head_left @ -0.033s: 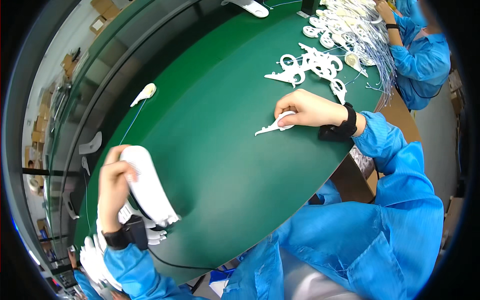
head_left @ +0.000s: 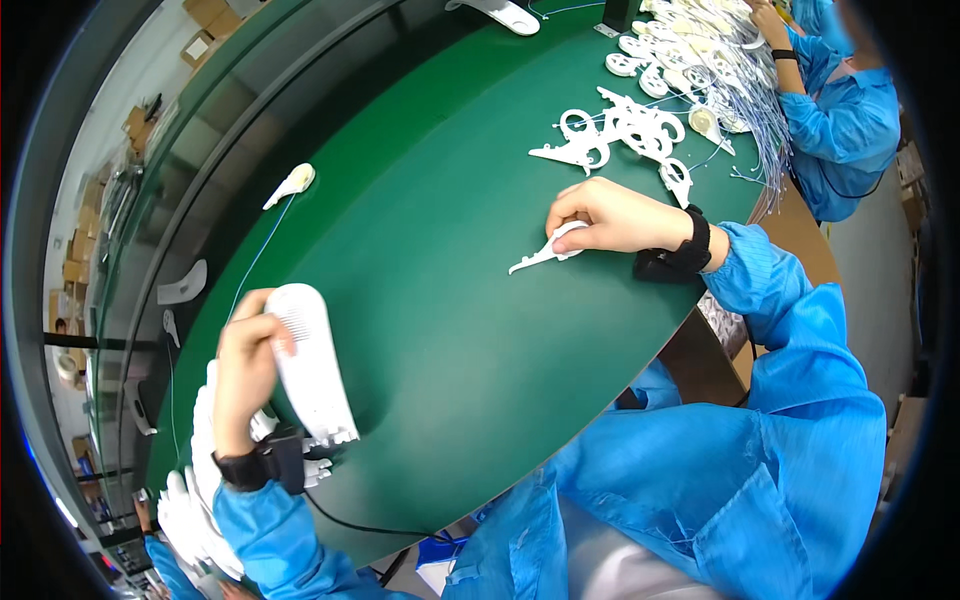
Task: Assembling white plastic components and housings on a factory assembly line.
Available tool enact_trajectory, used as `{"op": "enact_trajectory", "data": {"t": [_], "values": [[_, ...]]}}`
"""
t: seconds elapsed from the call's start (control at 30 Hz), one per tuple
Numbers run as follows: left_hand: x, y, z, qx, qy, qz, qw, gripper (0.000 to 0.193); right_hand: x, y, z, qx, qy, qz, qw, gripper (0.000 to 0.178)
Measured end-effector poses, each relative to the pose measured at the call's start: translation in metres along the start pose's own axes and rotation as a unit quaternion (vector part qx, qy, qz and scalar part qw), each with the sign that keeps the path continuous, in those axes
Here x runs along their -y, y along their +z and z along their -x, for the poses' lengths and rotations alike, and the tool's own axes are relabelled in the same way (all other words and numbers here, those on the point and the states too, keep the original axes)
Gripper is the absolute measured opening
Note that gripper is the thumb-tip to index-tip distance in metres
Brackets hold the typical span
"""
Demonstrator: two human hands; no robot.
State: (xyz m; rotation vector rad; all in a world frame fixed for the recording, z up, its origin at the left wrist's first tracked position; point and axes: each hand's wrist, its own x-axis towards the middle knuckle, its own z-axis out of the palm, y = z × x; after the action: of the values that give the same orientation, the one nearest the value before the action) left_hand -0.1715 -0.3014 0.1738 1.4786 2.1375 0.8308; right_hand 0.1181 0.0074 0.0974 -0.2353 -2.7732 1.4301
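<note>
My left hand grips a long white plastic shell with a rounded top and a ribbed patch, tilted above the left part of the green table. In my right hand, pinched between thumb and fingers, is a small white plastic part with a thin pointed arm; its other end is hidden by the fingers. Both hands are apart from each other. Beyond the right hand lies a loose group of similar white ring-shaped parts. More white shells lie stacked behind and below my left wrist.
The green table curves across the view. A white part with a blue cord rests at the far left. At the back right is a heap of white parts with cords, beside a person in a blue sleeve. Another white shell lies at the far edge.
My left hand has moved slightly to the right with the white shell, which now stands a little more upright. The right hand has barely moved.
</note>
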Motion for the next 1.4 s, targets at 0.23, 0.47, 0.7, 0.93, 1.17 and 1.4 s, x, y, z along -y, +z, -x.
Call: {"op": "enact_trajectory", "data": {"t": [0.23, 0.47, 0.7, 0.93, 1.17, 1.4], "values": [[0.000, 0.054, 0.004, 0.092, -0.127, 0.195, 0.968, 0.051, 0.019, -0.006, -0.017, -0.043, -0.099, 0.072, 0.992, 0.014], [-0.020, 0.068, 0.031, 0.050, -0.261, -0.003, 0.964, 0.049, 0.023, 0.010, -0.035, 0.006, -0.075, 0.147, 0.986, 0.015], [-0.016, 0.068, 0.028, 0.031, -0.212, 0.045, 0.976, 0.040, 0.024, 0.013, -0.047, 0.055, -0.082, 0.021, 0.995, 0.015], [-0.034, 0.074, 0.025, 0.004, -0.209, -0.171, 0.963, 0.052, 0.036, 0.047, -0.090, 0.071, -0.084, -0.176, 0.978, 0.016], [-0.015, 0.090, 0.041, -0.115, -0.080, -0.231, 0.963, 0.047, 0.050, 0.096, -0.149, 0.102, -0.149, -0.130, 0.975, 0.018], [-0.018, 0.105, 0.026, -0.151, -0.104, -0.147, 0.972, 0.013, 0.045, 0.101, -0.156, 0.125, -0.139, -0.152, 0.970, 0.021]]}}
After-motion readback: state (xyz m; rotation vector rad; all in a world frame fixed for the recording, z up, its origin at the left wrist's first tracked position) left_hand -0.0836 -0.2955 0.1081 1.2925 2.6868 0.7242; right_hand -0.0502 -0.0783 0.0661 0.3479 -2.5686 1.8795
